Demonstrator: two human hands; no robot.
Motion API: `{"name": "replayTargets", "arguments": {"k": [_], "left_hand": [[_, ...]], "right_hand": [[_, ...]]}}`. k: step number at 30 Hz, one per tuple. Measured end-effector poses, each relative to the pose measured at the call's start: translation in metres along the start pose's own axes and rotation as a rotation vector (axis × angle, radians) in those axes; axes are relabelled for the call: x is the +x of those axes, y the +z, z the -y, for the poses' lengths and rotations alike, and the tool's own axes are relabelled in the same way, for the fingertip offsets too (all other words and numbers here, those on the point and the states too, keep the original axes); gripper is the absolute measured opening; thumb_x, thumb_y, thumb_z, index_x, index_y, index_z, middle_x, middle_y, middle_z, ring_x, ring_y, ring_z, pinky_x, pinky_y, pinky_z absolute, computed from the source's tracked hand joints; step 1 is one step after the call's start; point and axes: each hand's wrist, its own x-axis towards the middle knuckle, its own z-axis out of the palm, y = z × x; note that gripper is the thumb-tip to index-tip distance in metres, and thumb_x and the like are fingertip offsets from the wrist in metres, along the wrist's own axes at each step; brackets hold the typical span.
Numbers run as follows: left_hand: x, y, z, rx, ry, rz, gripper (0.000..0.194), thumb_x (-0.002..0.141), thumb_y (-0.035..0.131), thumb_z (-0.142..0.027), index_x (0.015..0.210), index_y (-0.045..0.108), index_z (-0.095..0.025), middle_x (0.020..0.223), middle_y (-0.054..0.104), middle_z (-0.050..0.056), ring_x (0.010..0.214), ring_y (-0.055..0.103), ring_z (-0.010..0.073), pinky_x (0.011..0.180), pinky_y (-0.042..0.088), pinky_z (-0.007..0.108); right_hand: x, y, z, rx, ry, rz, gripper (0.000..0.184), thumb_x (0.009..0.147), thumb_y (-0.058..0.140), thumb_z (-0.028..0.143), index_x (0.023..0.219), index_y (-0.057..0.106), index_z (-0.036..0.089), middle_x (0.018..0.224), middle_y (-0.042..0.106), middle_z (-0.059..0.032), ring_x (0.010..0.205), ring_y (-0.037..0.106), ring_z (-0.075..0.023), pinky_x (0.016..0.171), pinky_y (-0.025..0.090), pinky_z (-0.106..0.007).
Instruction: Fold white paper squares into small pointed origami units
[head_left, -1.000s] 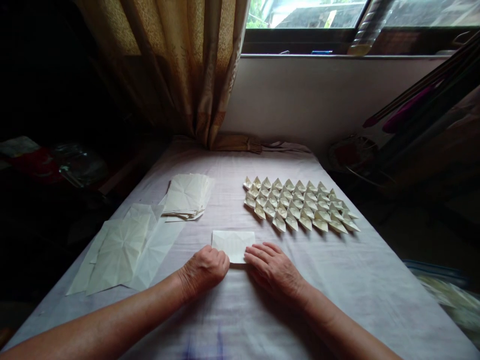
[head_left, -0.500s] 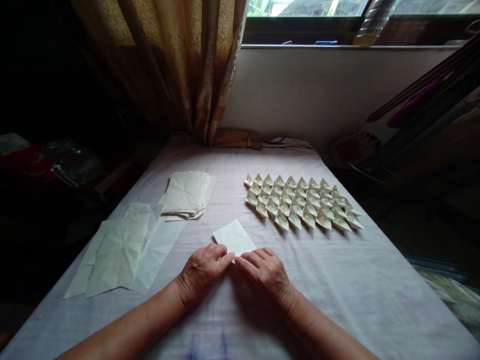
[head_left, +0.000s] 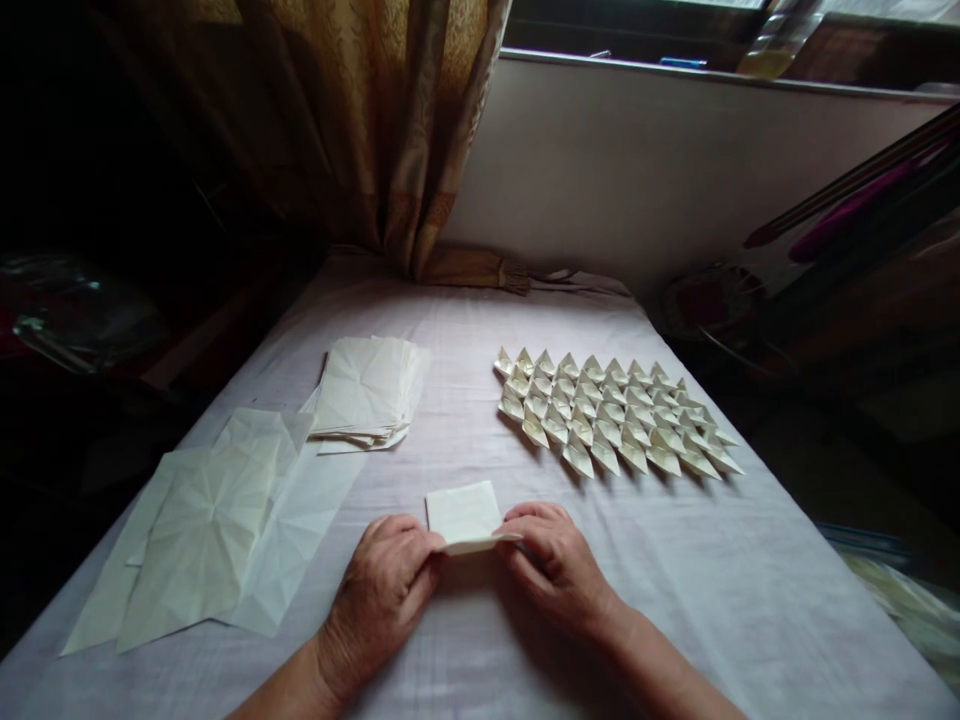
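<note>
A small folded sheet of cream paper [head_left: 463,512] lies between my hands near the middle of the cloth-covered surface, its near edge lifted in a narrow fold. My left hand [head_left: 394,575] pinches the left end of that edge between thumb and fingers. At the right end, my right hand [head_left: 553,560] grips the same edge with thumb and curled fingers. Beyond, to the right, stand rows of small folded paper boats [head_left: 615,410], set close together. Left of my hands lie loose creased sheets [head_left: 206,535], overlapping one another. A neater stack of creased paper [head_left: 364,385] sits behind them.
A pale bedsheet-like cloth [head_left: 675,580] covers the surface. A gold-brown curtain [head_left: 420,140] hangs at the back edge, beside a wall [head_left: 585,170] and a window ledge. A plastic bottle [head_left: 780,45] stands on the ledge. Dark clutter lies on both sides.
The paper was turned cornerwise half a second ago and now sits square, its near edge pinched up. Both hands have moved apart to its two ends. The view has tipped downward.
</note>
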Motion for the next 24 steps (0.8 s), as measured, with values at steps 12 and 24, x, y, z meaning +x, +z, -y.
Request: {"name": "replayTargets", "arguments": {"k": [12, 24], "left_hand": [[0.005, 0.009, 0.005, 0.208, -0.08, 0.007, 0.042, 0.093, 0.048, -0.021, 0.134, 0.05, -0.02, 0.115, 0.064, 0.012, 0.105, 0.059, 0.0252, 0.091, 0.049, 0.042], [0.0, 0.009, -0.001, 0.226, 0.179, 0.178, 0.036, 0.097, 0.047, -0.026, 0.13, 0.057, -0.017, 0.133, 0.063, 0.005, 0.127, 0.054, 0.0212, 0.112, 0.038, 0.039]], "right_hand": [[0.013, 0.034, 0.001, -0.232, 0.111, -0.29, 0.028, 0.091, 0.054, 0.026, 0.118, 0.057, 0.018, 0.07, 0.062, 0.0009, 0.067, 0.057, -0.0181, 0.08, 0.038, -0.037], [0.013, 0.034, 0.001, -0.243, 0.086, -0.265, 0.033, 0.092, 0.054, 0.025, 0.124, 0.053, 0.017, 0.071, 0.059, 0.0016, 0.067, 0.055, -0.0174, 0.08, 0.039, -0.037]]}}
